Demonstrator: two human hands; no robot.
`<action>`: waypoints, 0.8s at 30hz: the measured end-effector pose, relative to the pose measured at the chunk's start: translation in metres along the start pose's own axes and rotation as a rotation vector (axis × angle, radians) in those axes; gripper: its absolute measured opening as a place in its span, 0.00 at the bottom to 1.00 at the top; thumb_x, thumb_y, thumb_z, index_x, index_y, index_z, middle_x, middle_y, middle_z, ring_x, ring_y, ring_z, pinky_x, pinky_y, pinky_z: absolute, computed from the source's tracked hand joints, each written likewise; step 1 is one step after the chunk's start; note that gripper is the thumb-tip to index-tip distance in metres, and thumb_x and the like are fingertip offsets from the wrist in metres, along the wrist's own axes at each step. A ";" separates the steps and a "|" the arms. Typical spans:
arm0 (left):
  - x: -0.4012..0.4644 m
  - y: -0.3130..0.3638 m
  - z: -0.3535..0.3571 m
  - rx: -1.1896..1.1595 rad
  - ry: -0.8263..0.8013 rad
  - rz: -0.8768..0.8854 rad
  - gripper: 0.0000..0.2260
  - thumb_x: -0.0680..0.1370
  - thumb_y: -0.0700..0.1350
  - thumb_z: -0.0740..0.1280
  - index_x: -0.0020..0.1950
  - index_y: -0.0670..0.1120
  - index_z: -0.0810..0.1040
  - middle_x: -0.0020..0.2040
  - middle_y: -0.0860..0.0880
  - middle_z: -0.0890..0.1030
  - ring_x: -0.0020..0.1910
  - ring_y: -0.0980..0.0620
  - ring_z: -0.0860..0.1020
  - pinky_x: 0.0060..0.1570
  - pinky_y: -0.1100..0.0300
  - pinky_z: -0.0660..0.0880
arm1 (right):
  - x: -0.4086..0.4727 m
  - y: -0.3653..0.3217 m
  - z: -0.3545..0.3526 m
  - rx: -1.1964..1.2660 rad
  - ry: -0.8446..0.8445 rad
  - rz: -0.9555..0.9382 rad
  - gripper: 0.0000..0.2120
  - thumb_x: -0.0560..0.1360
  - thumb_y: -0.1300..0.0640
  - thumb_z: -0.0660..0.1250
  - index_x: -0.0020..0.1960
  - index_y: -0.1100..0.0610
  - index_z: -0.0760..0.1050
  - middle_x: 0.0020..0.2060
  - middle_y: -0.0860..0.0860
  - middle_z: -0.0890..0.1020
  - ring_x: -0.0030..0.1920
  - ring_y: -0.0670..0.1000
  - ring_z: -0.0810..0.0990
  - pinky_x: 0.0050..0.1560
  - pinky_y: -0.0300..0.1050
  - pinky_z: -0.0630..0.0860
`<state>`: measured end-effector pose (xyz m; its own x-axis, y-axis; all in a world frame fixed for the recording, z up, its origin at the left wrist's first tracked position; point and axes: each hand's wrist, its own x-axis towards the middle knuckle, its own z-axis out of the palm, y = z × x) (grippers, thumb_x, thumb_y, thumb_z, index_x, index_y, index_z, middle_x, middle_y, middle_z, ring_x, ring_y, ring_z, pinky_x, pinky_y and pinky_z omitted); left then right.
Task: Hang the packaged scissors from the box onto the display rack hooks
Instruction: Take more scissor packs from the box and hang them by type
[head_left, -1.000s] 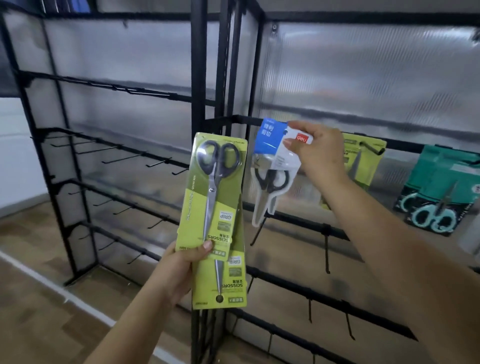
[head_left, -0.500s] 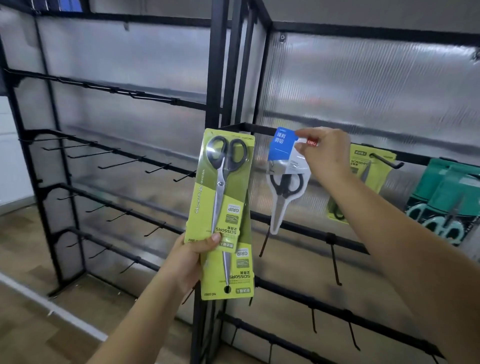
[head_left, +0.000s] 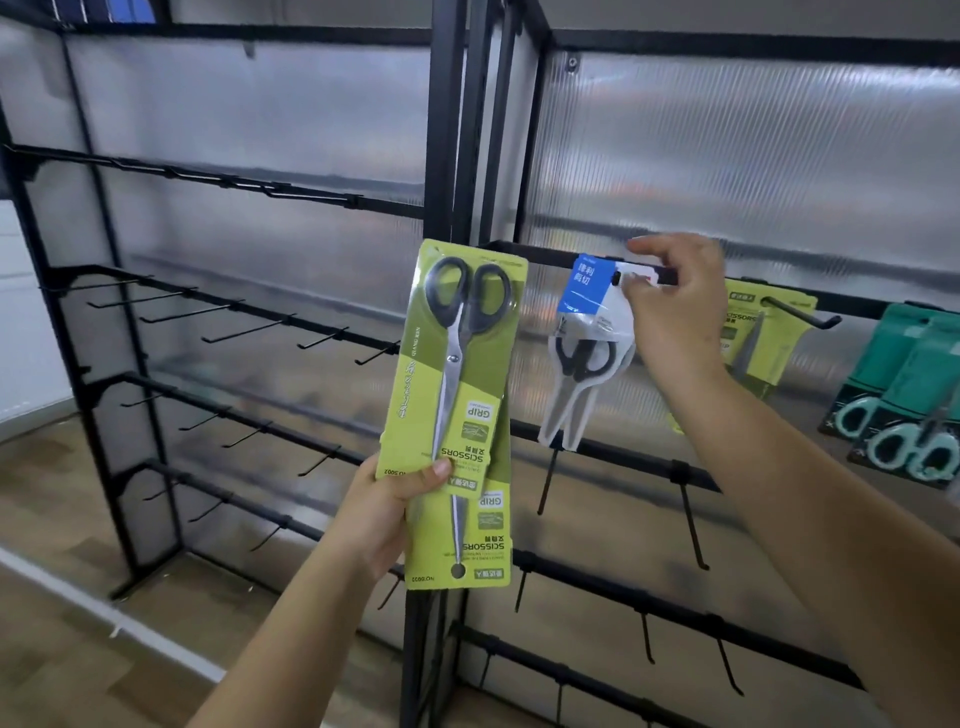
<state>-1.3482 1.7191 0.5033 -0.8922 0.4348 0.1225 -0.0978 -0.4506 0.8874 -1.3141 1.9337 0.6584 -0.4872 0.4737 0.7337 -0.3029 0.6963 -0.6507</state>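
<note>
I see the black display rack (head_left: 447, 156) filling most of the frame, its upright post running down the centre and rows of bare hooks (head_left: 244, 330) stepping across the left half, with translucent ribbed panels (head_left: 753, 156) behind. A strip of wooden floor (head_left: 52, 519) shows at lower left.

At centre, my left hand (head_left: 384, 512) grips 2 green scissors packs (head_left: 457, 410) stacked one over the other — thumb pressed across the front card, fingers curled behind. The packs are upside down, the printing inverted and the black handles at the top. The rear pack sticks out below the front one.

Right of centre, my right hand (head_left: 675, 317) pinches the top of a blue-and-white scissors pack (head_left: 589, 343), thumb and fingertips closed on its white header. That header sits right at the rack's crossbar (head_left: 540, 255) in the upper middle of the frame, with the tip of a hook showing at the hang hole; I cannot tell whether the pack is fully seated. The pack hangs down from the pinch, handles up, blades pointing toward the lower bar.

At the right edge, a hung green pack (head_left: 753, 332) sits behind my wrist, and teal scissors packs (head_left: 914, 395) hang just beyond it.
</note>
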 end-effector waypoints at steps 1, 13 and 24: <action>0.001 -0.001 -0.001 0.035 -0.014 0.008 0.09 0.67 0.38 0.74 0.46 0.46 0.84 0.47 0.43 0.85 0.45 0.45 0.84 0.36 0.58 0.80 | -0.011 -0.007 -0.002 0.105 -0.035 -0.021 0.09 0.74 0.61 0.67 0.51 0.49 0.74 0.51 0.44 0.74 0.51 0.38 0.73 0.43 0.24 0.68; 0.005 -0.016 0.014 0.237 -0.171 0.040 0.15 0.61 0.36 0.77 0.45 0.47 0.83 0.44 0.42 0.85 0.42 0.43 0.84 0.39 0.54 0.80 | -0.045 0.033 -0.035 0.213 -0.428 0.277 0.18 0.66 0.71 0.72 0.46 0.49 0.78 0.36 0.38 0.82 0.40 0.37 0.80 0.36 0.28 0.75; 0.023 -0.028 0.057 0.546 -0.370 0.097 0.15 0.68 0.26 0.71 0.44 0.45 0.78 0.35 0.55 0.82 0.37 0.59 0.81 0.38 0.66 0.75 | -0.070 0.036 -0.036 -0.298 -0.672 0.062 0.28 0.65 0.59 0.76 0.61 0.51 0.69 0.54 0.44 0.69 0.58 0.46 0.67 0.54 0.39 0.63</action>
<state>-1.3412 1.7865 0.5063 -0.6659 0.6950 0.2713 0.2999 -0.0836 0.9503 -1.2612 1.9450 0.5911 -0.9218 0.1508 0.3572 -0.0700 0.8414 -0.5359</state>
